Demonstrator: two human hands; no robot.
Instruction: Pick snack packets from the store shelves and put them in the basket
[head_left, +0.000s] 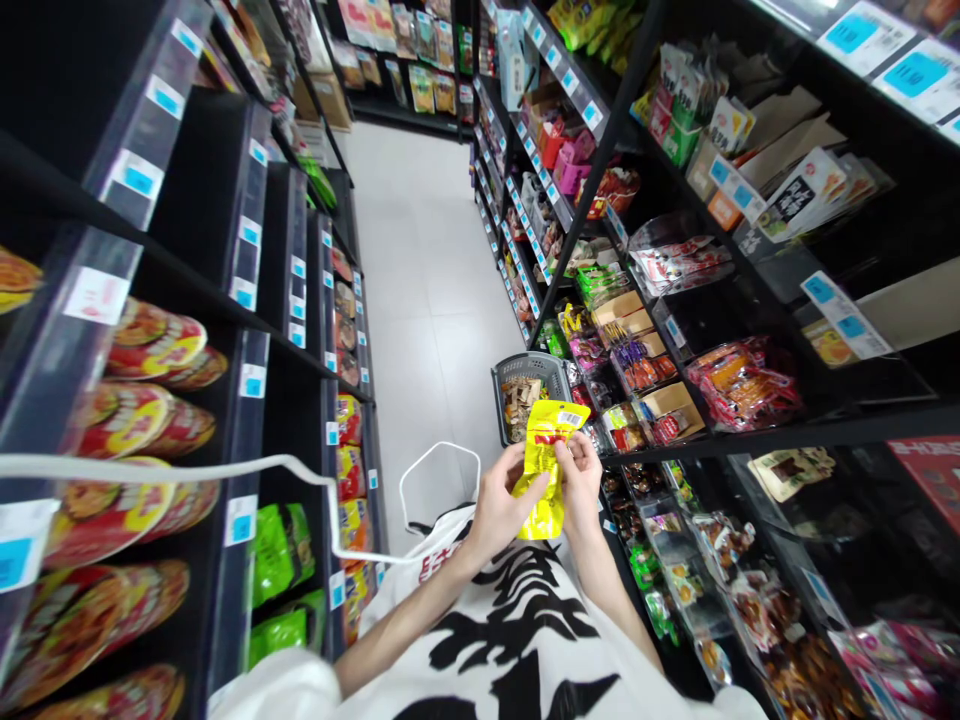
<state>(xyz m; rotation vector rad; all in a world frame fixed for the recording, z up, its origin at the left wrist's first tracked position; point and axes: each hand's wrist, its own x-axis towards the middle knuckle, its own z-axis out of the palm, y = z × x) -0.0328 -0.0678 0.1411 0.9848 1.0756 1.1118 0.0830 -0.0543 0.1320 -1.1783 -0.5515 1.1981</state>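
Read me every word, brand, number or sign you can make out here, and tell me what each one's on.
"11", apparently starting the number on the upper-right price tag; the following digits are blurred.
Yellow packet: red lettering, too blurred to read.
White shirt: large black characters, too folded to read.
Red sign: cut off and blurred.
Other shelf tags: too small or blurred.
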